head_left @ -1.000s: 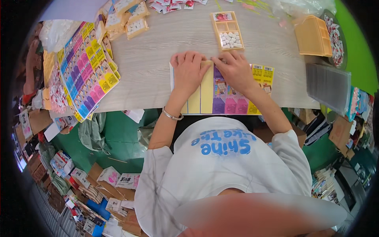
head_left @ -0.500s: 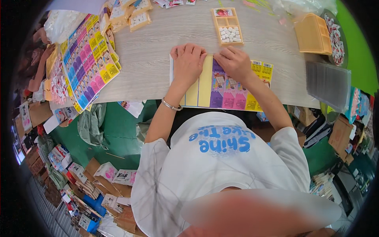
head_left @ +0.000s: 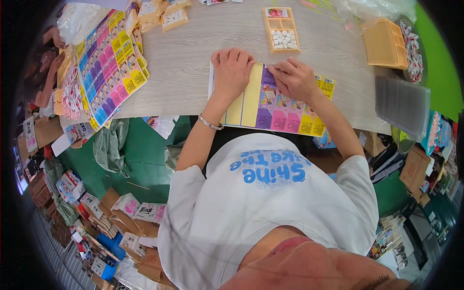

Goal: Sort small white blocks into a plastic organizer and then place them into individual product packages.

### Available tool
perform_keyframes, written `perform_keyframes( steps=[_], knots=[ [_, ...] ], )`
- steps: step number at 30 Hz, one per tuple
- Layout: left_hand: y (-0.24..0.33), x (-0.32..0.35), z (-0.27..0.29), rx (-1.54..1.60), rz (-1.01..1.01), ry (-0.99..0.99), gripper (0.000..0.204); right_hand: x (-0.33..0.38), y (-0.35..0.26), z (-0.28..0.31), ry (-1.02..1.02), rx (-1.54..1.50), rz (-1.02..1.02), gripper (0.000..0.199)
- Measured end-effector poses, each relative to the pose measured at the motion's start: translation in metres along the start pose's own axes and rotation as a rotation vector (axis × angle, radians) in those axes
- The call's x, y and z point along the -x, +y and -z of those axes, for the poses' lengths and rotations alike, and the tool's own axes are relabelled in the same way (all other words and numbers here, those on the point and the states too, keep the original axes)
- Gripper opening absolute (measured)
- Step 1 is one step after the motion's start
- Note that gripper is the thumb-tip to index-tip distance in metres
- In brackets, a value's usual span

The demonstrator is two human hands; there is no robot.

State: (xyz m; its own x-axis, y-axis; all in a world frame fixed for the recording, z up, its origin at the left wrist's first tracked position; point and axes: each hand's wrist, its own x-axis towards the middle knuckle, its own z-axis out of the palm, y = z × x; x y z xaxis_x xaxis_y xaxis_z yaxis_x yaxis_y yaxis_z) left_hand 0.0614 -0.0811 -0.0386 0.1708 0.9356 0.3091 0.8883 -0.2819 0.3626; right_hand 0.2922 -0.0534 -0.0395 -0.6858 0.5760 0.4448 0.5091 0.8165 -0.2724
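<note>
A sticker sheet (head_left: 292, 118) with purple, pink and yellow columns lies at the table's near edge. Its left part shows bare pale-yellow backing (head_left: 250, 104). My left hand (head_left: 233, 72) presses on that bare part with bent fingers, their tips at the sheet's far edge. Over the top of the purple column sits my right hand (head_left: 295, 79), thumb and fingers drawn together in a pinch. Whatever is between those fingertips is too small to make out. Beyond the sheet stands a pale-orange divided tray (head_left: 279, 24) holding white pieces and a small fruit-printed packet.
More printed sheets (head_left: 110, 67) overlap the table's left edge, beside several filled trays (head_left: 174, 19). At right are empty stacked trays (head_left: 384, 43), a round container of small packets (head_left: 412, 53) and clear plastic sleeves (head_left: 402, 104). Another person's arm (head_left: 48, 89) reaches in at far left.
My right hand has shifted slightly right and its fingers have lifted from beside the yellow strip. My left hand stays on the sheet. The whole view has tilted a little.
</note>
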Motion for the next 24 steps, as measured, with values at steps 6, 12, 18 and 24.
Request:
perform_keyframes(
  steps=[6,12,18,24],
  knots=[
    [-0.001,0.001,-0.001,-0.008,0.004,-0.011,0.011,-0.012,-0.007,0.002,0.047,-0.023,-0.077,0.028],
    [-0.001,0.001,-0.002,-0.019,0.001,-0.003,0.012,0.001,0.005,0.001,0.006,-0.066,-0.018,0.034],
    [0.005,-0.002,0.011,0.093,0.004,-0.039,0.013,-0.016,-0.020,0.011,0.034,-0.037,-0.254,0.027],
    [0.014,-0.005,0.008,0.130,-0.069,-0.073,0.013,-0.011,-0.017,0.000,0.059,-0.094,-0.256,0.022]
  ],
)
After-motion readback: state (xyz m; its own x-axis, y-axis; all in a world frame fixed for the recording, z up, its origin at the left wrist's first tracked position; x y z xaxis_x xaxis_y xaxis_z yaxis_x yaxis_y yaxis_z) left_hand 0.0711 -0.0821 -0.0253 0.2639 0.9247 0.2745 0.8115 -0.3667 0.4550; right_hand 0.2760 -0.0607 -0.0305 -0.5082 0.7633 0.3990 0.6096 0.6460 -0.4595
